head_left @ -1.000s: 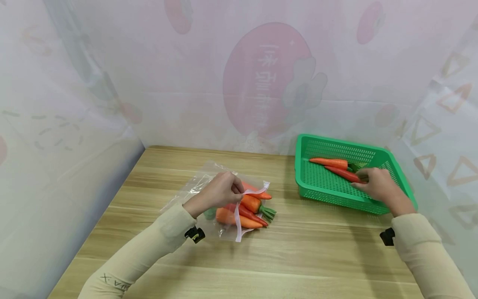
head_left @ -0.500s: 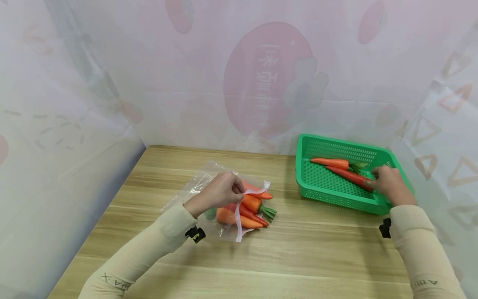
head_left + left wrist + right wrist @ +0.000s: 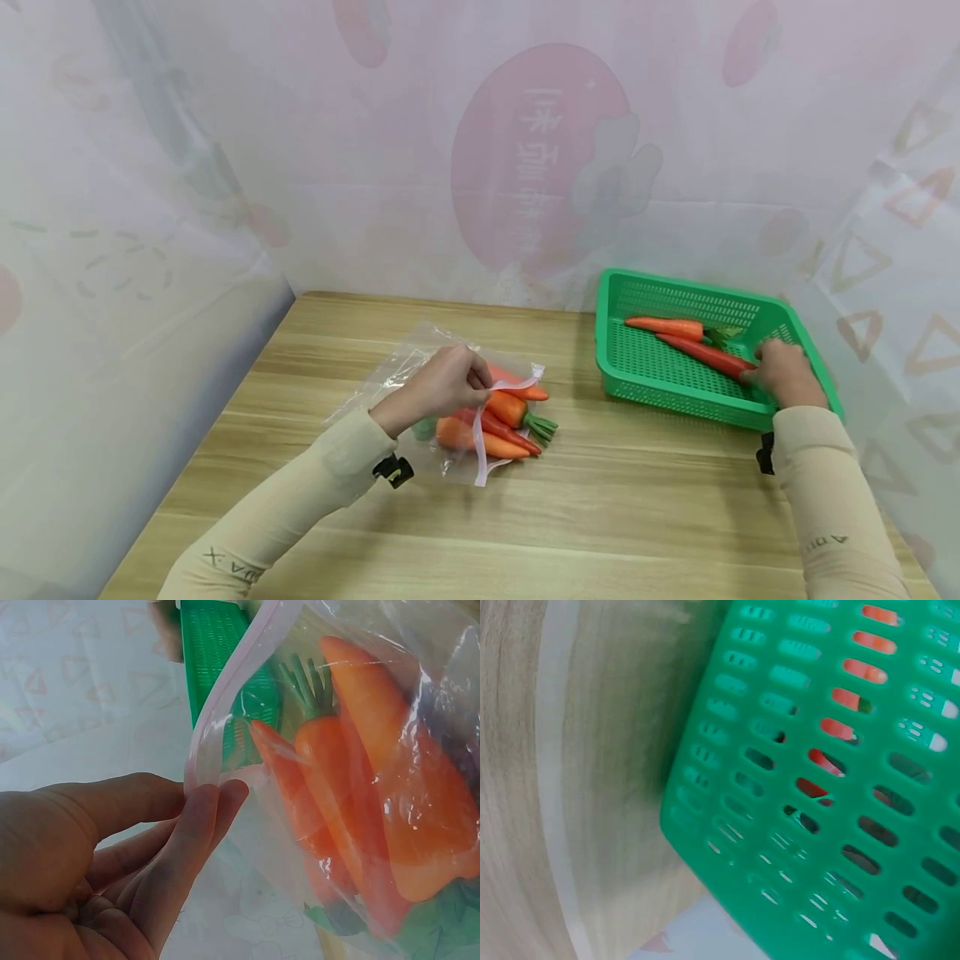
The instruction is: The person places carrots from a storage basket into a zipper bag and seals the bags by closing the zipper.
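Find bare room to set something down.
Bare wood runs between the bag and green basket, and across the front between the sleeves. The basket's front-left floor looks free. Crowded: the bag's mouth, with carrots beside the left hand; the basket's right and back, with right hand and red pepper.

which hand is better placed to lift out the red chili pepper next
Right, probably: the right hand is in the green basket at one end of the red chili pepper, while the left hand pinches the clear zip bag outside the basket.
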A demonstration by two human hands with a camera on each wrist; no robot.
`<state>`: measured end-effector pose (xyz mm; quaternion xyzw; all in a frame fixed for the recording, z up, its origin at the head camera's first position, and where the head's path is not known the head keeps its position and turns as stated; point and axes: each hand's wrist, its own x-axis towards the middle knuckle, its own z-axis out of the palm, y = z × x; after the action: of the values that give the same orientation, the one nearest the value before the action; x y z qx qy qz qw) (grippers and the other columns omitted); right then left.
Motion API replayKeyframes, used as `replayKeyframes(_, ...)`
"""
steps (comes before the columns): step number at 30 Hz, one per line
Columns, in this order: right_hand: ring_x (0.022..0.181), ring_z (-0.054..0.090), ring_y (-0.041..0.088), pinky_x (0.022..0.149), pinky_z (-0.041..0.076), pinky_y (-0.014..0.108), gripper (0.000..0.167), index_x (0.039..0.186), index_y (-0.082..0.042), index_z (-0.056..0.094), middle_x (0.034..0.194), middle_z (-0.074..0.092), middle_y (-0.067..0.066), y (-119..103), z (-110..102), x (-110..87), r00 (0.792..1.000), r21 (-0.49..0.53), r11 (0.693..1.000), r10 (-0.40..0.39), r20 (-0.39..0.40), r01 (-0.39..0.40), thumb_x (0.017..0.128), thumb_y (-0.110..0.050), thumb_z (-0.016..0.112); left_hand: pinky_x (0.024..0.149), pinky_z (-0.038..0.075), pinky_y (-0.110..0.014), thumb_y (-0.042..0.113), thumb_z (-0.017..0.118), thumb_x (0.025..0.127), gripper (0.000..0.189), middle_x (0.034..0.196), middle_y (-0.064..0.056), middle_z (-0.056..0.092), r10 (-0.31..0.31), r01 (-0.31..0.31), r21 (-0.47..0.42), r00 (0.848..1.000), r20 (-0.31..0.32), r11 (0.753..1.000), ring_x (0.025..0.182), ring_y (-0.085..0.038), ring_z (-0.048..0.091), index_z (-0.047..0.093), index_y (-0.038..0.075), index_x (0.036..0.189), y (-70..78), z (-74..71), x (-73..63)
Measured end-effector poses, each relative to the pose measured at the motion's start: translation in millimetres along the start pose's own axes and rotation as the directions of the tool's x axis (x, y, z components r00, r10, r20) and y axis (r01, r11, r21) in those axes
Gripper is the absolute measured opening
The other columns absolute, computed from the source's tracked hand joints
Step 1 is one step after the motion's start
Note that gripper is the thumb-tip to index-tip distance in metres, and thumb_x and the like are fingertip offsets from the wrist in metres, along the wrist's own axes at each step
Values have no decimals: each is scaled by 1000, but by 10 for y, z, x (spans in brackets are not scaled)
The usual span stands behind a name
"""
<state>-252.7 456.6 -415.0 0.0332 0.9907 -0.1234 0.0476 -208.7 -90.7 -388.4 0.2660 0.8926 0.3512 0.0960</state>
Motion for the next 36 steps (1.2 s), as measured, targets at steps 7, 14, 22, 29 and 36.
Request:
replayKeyframes(7,73,55,32,61,48,37,35,103,18,64,85,65,26,30,31,18,1000,-3,1000,12,29,-11,90,-12,77,71,62,-25,1,75,91,7,88,-6,79,-1,1,-10,1000,3,1000,76,-9,72,81,-1,96,4,7,-9)
replayKeyframes(14,74,56,33,62,49,38,34,102,17,66,86,66,26,22,21,33,998,-20,1000,9,63,-7,90,-13,78,71,62,-25,1,76,91,7,88,-6,80,-16,16,-13,1000,2,1000,75,-9,73,81,-1,96,6,12,-9)
replayKeyframes(22,73,54,30,63,48,38,29,92,12,69,82,67,22,-2,28,41,997,-20,1000,-11,82,13,89,-15,80,71,62,-25,2,76,91,9,89,-6,80,-31,31,-7,1000,2,999,75,-9,72,81,0,97,8,17,-8)
replayKeyframes(29,75,57,30,62,50,36,36,99,15,73,87,70,24,-10,1,58,996,-31,999,-24,88,27,90,-20,80,71,62,-25,1,75,90,9,89,-6,80,-20,20,-4,1000,-2,1000,75,-9,72,81,-1,97,8,14,-9)
replayKeyframes(36,74,60,31,61,52,39,35,95,13,76,83,71,22,-13,-67,19,995,-22,996,-80,53,82,89,-21,82,70,62,-25,2,76,90,9,90,-7,80,-18,18,-1,1000,0,1000,76,-9,72,81,-1,98,8,11,-2)
